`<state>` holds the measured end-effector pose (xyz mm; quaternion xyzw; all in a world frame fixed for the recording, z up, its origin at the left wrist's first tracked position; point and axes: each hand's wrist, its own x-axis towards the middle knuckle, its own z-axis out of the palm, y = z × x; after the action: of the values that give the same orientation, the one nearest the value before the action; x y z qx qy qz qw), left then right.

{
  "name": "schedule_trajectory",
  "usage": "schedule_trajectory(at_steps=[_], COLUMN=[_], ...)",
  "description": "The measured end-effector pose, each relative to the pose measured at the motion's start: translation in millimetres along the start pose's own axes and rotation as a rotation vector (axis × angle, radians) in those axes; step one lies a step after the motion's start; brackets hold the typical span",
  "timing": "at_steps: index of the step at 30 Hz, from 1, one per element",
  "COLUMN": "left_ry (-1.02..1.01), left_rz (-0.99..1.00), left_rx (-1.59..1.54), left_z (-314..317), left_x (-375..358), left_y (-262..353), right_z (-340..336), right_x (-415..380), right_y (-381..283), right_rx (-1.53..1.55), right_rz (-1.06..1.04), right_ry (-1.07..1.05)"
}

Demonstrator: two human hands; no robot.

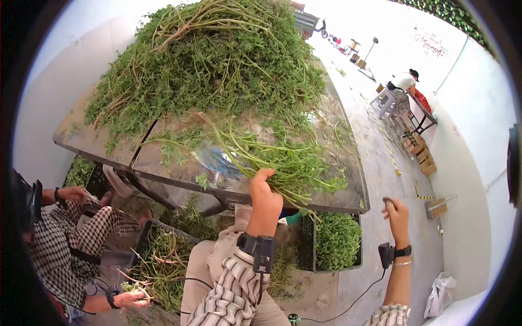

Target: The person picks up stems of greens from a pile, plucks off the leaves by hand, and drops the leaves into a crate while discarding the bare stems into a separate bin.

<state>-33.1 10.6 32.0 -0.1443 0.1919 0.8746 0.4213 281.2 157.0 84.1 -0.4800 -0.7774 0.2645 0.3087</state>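
My left hand (265, 196) is closed around a bunch of long green leafy stems (255, 155) at the table's front edge. Their thin stalks fan out to the upper left, while leaves spread to the right of my fist. Off the table's right corner, my right hand (398, 218) is raised with its fingers curled. A small dark object (386, 200) shows at those fingertips, too small to name. Behind the bunch, a large heap of the same leafy stems (217, 70) covers the back of the table (348, 157).
Below the table stands a black crate of greens (337, 242). Another crate (163, 255) holds loose stems beside a co-worker in checked clothes (60, 244) at left. A person (403, 89) works at a far table. Cardboard boxes (420, 149) and a white bag (439, 293) line the right wall.
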Motion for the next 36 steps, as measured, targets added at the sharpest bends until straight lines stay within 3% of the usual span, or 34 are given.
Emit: schedule_trajectory(at_steps=[4,6,8,11,13,15,16,17,18,20,23,24,26,27,29,30,32,36], left_ry=[0.085,0.065,0.048,0.133,0.07,0.014,-0.127,-0.267,-0.264,-0.052,0.036,0.033,-0.314,-0.317,0.016,0.018,-0.115,-0.151], left_rz=[-0.001,-0.004,-0.008,-0.041,-0.043,-0.042,0.172,0.39,0.395,0.011,-0.045,-0.046,0.264,0.265,-0.069,-0.069,-0.056,-0.07], left_rx=[0.002,0.015,0.027,0.035,0.038,0.038,0.355,0.673,0.67,0.181,0.117,0.119,0.459,0.457,0.055,0.053,0.019,0.002], left_z=[-2.4,-2.5,-4.7,5.8,4.3,-6.8,-18.3,-20.9,-19.4,-3.1,6.4,1.0,11.4,11.6,18.2,15.0,6.1,5.9], left_x=[9.6,10.7,12.8,8.7,11.4,12.9,16.1,16.0,17.3,7.1,-0.5,1.9,-10.2,-9.0,-13.5,-10.7,-1.1,3.8], left_y=[-7.3,-7.7,-6.3,-3.5,-4.7,-8.5,-12.9,-12.4,-10.7,-2.1,0.3,-3.1,2.7,2.2,5.2,5.1,4.8,3.9], right_z=[31.0,51.0,79.0,114.0,137.2,154.0,161.0,161.5,160.6,155.2,141.2,139.8,148.6,153.9,158.9,160.3,163.5,158.7], right_x=[39.8,59.5,86.3,105.1,115.8,129.2,134.8,134.0,136.0,143.0,148.9,149.1,153.8,153.2,149.7,147.7,140.1,130.1], right_y=[-92.6,-130.6,-145.6,-167.8,-167.0,-159.3,-156.7,-164.7,-171.4,-183.0,-214.2,-222.7,-221.6,-219.4,-217.3,-213.7,-207.4,-207.8], right_rx=[0.03,-0.098,-0.116,-0.134,-0.239,-0.319,-0.394,-0.463,-0.463,-0.364,-0.391,-0.426,-0.439,-0.386,-0.353,-0.355,-0.127,-0.105], right_rz=[-0.231,-0.404,-0.706,-0.719,-0.852,-0.862,-0.872,-0.844,-0.85,-0.743,-0.767,-0.738,-0.787,-0.772,-0.676,-0.677,-0.607,-0.449], right_ry=[-0.16,-0.239,-0.251,-0.377,-0.496,-0.579,-0.666,-0.623,-0.626,-0.398,-0.246,-0.195,-0.185,-0.272,-0.502,-0.504,-0.715,-0.83])
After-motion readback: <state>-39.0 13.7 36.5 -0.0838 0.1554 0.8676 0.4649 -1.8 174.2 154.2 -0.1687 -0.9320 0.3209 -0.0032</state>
